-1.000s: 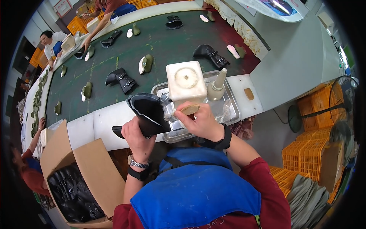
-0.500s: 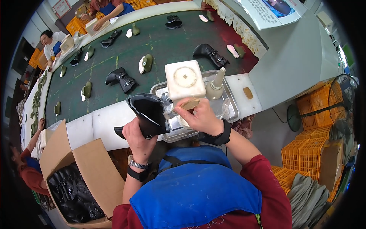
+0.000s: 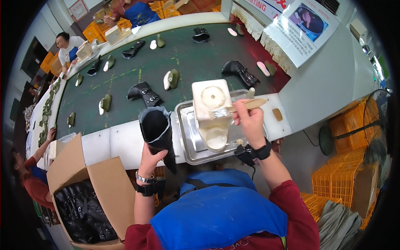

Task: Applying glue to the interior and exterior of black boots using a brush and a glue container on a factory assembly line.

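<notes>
A black leather-look boot (image 3: pixel 155 135) is held roughly upright at the left, its wide, dark shaft mouth open upward and edged with a ragged grey-blue lining; its lower part points downward. Well apart to its right, a flat brush with a pale wooden handle (image 3: pixel 254 103) is held nearly level, handle end to the right, its whitish, clumped bristles pointing left.
</notes>
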`<control>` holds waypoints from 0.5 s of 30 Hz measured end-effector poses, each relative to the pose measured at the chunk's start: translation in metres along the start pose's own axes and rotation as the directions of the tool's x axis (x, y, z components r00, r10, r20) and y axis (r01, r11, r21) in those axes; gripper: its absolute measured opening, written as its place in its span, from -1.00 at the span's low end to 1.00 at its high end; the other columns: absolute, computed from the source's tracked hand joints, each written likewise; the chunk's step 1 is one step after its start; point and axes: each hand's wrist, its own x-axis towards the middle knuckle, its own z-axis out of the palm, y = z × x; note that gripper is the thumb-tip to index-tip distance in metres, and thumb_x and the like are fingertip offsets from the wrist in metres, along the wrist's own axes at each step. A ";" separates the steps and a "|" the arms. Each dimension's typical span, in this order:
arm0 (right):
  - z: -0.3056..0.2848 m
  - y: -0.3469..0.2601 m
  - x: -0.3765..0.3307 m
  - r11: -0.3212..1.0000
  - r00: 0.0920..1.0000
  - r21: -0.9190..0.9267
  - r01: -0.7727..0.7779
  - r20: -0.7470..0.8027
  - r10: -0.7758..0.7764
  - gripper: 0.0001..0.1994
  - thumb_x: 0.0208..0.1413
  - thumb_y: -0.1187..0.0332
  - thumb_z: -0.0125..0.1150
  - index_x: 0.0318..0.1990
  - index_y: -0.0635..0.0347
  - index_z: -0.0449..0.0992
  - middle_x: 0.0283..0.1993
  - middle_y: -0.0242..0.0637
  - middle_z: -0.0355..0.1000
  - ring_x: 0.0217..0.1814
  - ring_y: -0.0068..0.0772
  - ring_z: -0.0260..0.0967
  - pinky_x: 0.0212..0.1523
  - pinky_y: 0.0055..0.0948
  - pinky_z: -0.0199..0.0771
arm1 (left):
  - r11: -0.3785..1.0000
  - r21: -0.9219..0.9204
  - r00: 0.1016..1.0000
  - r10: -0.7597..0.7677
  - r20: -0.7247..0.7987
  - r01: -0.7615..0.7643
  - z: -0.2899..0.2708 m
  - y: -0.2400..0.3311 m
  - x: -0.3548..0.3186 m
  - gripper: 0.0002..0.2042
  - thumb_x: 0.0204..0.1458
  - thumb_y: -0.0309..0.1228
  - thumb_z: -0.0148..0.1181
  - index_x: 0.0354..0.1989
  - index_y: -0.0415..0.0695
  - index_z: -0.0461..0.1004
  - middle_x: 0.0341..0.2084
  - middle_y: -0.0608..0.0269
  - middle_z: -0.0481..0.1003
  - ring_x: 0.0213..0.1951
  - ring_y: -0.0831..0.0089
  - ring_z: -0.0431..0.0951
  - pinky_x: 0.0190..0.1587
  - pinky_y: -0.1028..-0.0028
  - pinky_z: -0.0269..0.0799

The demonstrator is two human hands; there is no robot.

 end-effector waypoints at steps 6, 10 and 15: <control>-0.024 0.000 0.015 0.995 0.998 0.091 -0.032 -0.048 0.036 -0.82 0.13 0.32 0.11 -0.28 0.27 0.43 -0.56 -0.43 0.35 -0.64 -0.73 0.21 -0.62 -0.73 0.20 | 0.850 -0.509 0.919 0.080 0.386 0.139 -0.010 -0.005 0.015 -0.15 -0.34 0.01 0.37 0.09 -0.31 0.20 -0.12 0.00 0.39 -0.07 0.17 0.44 0.05 0.25 0.33; -0.028 -0.020 0.024 1.000 1.000 0.024 0.004 -0.004 -0.003 -0.82 0.13 0.33 0.11 -0.28 0.29 0.46 -0.55 -0.43 0.36 -0.61 -0.74 0.22 -0.59 -0.73 0.22 | 0.873 -0.392 0.790 0.012 0.613 0.291 0.004 0.015 0.018 -0.09 -0.38 0.12 0.35 0.08 -0.31 0.22 -0.14 -0.09 0.41 -0.09 0.16 0.45 -0.01 0.26 0.37; -0.001 -0.067 0.038 0.991 0.936 -0.123 0.048 0.352 -0.002 -0.84 0.12 0.40 0.09 -0.26 0.33 0.49 -0.51 -0.39 0.40 -0.57 -0.71 0.28 -0.53 -0.72 0.28 | 0.844 -0.221 0.503 -0.066 0.862 0.489 0.016 0.012 0.017 -0.05 -0.33 0.28 0.23 0.07 -0.35 0.23 -0.13 -0.07 0.41 -0.09 0.21 0.45 -0.02 0.28 0.36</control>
